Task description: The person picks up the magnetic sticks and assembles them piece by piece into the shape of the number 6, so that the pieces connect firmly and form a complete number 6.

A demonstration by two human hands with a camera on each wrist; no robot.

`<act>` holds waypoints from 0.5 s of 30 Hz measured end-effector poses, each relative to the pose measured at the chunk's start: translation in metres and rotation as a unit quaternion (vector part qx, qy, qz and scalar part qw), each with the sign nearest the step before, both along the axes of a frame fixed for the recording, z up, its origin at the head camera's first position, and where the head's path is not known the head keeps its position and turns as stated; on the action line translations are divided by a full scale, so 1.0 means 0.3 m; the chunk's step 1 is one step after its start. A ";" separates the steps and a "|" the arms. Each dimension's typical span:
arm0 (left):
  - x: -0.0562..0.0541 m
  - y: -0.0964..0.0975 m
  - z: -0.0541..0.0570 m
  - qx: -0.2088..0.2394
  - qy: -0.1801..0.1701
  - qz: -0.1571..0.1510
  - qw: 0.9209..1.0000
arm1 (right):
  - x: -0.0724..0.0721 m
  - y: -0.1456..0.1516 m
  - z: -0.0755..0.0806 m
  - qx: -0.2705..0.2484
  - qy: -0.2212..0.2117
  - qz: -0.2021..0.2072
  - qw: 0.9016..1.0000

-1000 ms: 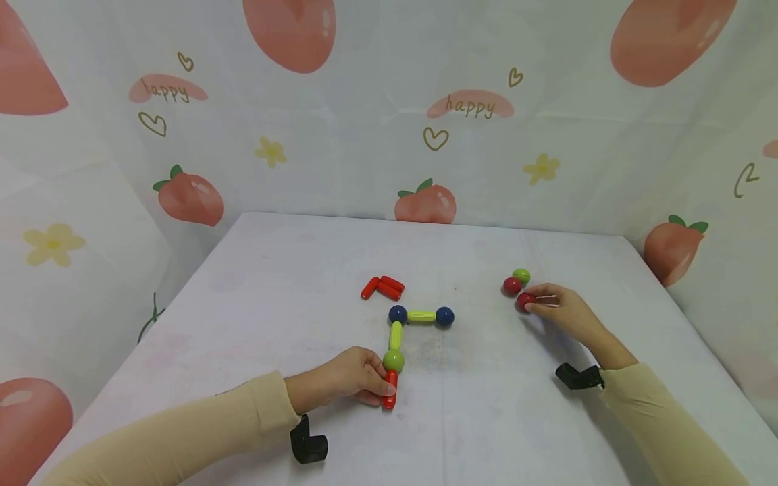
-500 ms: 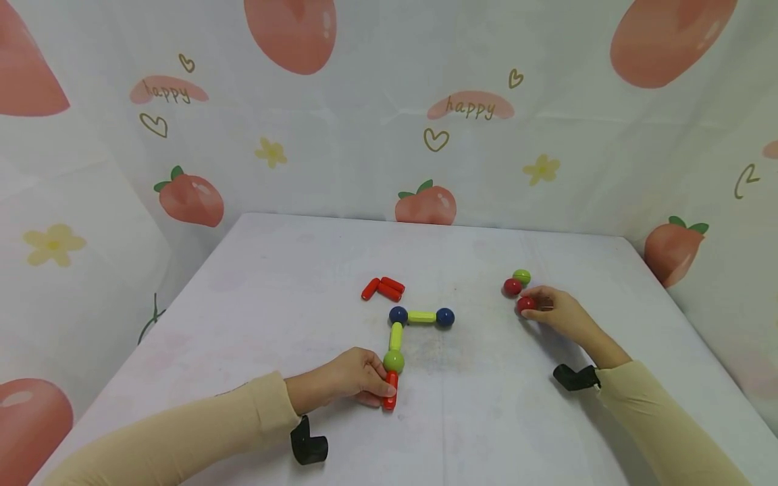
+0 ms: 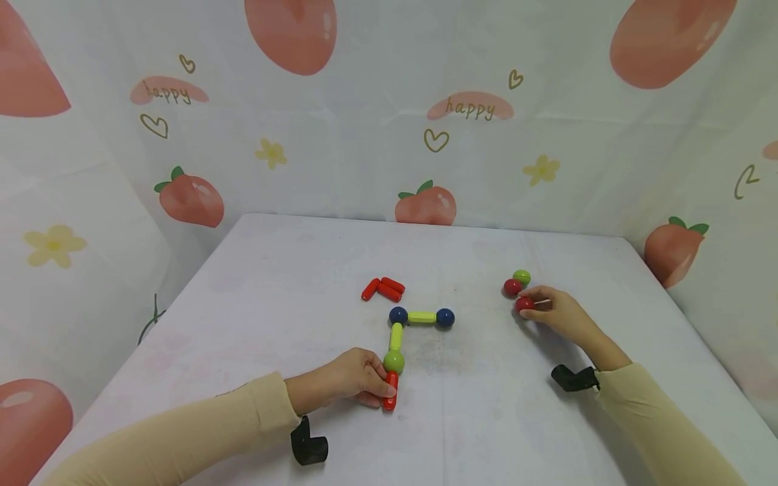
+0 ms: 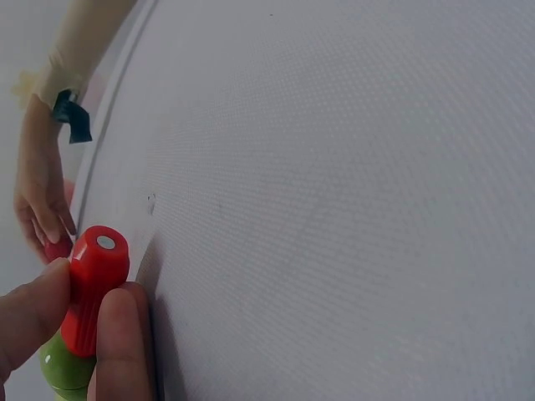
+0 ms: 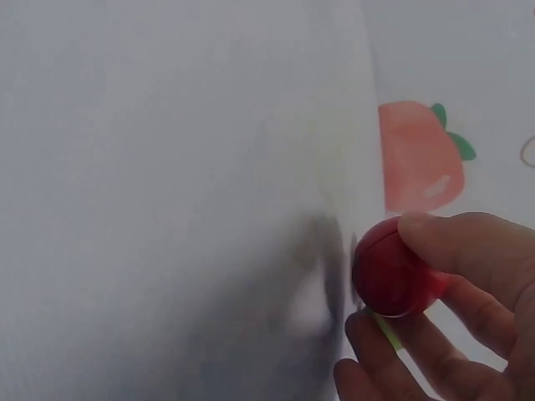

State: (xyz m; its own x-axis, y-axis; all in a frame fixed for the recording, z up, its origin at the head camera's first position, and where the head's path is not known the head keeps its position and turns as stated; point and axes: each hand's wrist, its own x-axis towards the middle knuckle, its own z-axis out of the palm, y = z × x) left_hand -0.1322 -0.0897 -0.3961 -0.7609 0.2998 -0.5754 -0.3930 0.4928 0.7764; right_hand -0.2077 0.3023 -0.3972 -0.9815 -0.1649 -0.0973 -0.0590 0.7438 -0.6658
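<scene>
Between thumb and fingers, my left hand (image 3: 358, 378) pinches a red magnetic rod (image 4: 99, 276); its free end shows a round metal disc. The rod's other end meets a green ball (image 3: 394, 361). From that ball a yellow-green rod (image 3: 396, 337) runs up to a dark blue ball (image 3: 398, 315), and a second yellow-green rod (image 3: 422, 316) joins it to another dark blue ball (image 3: 445, 318) on the right. At the right of the table my right hand (image 3: 562, 316) holds a red ball (image 5: 397, 271) by thumb and fingertips.
Close beyond the held ball lie another red ball (image 3: 512, 287) and a green ball (image 3: 521, 277). Three loose red rods (image 3: 389, 291) rest behind the joined pieces. A patterned cloth (image 3: 340, 135) hangs at the back of the white table (image 3: 292, 270).
My right hand has shifted slightly left, its fingers closing more around the red ball. The left hand and the joined pieces stay in place.
</scene>
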 end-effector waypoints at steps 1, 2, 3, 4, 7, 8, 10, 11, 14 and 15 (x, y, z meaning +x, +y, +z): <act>0.000 0.001 0.000 0.000 0.000 0.000 1.000 | 0.002 -0.004 0.003 -0.003 0.000 0.000 1.000; 0.000 0.001 0.001 0.000 -0.001 0.001 1.000 | 0.004 -0.008 0.006 -0.007 0.000 0.000 1.000; 0.001 0.001 0.001 0.000 -0.001 0.001 1.000 | 0.006 -0.013 0.010 -0.010 0.002 0.001 1.000; 0.001 0.002 0.001 0.000 -0.001 0.001 1.000 | 0.008 -0.018 0.015 -0.011 0.003 0.002 1.000; 0.001 0.002 0.002 -0.002 -0.001 0.001 1.000 | 0.014 -0.035 0.031 -0.014 0.010 0.006 1.000; 0.001 0.002 0.002 -0.002 0.000 0.001 1.000 | 0.015 -0.041 0.036 -0.015 0.013 0.008 1.000; 0.001 0.002 0.003 -0.002 0.001 0.000 1.000 | 0.021 -0.054 0.048 -0.017 0.015 0.010 1.000; 0.000 0.002 0.004 -0.001 0.001 0.000 1.000 | 0.023 -0.061 0.053 -0.021 0.015 0.010 1.000; 0.000 0.001 0.003 0.001 0.001 -0.001 1.000 | 0.031 -0.078 0.068 -0.032 0.019 0.016 0.999; 0.000 0.001 0.003 0.002 0.001 -0.001 1.000 | 0.035 -0.085 0.074 -0.035 0.019 0.016 0.999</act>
State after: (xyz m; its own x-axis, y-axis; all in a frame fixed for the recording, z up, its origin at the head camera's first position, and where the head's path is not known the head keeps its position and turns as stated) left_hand -0.1322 -0.0895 -0.3952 -0.7618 0.3031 -0.5725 -0.3906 0.4901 0.7792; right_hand -0.1972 0.2769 -0.3752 -0.9782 -0.2022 -0.0473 -0.1086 0.6922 -0.7135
